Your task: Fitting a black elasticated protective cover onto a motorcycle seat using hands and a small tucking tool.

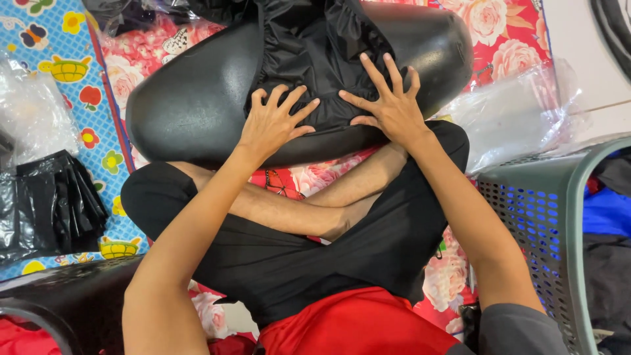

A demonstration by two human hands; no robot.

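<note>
A long black padded seat [190,98] lies across my crossed legs, with a black gathered fabric cover [309,46] draped over its middle. My left hand [273,121] presses flat on the cover's near edge, fingers spread. My right hand [388,105] rests beside it on the same fabric, fingers also spread wide. Neither hand grips anything; both lie palm down on the cloth.
A grey perforated plastic basket [545,217] with dark and blue cloth stands at the right. Clear plastic bags [513,112] lie behind it. A pile of black fabric in plastic [52,204] sits at the left on a patterned mat [59,72]. A black object [66,302] is at lower left.
</note>
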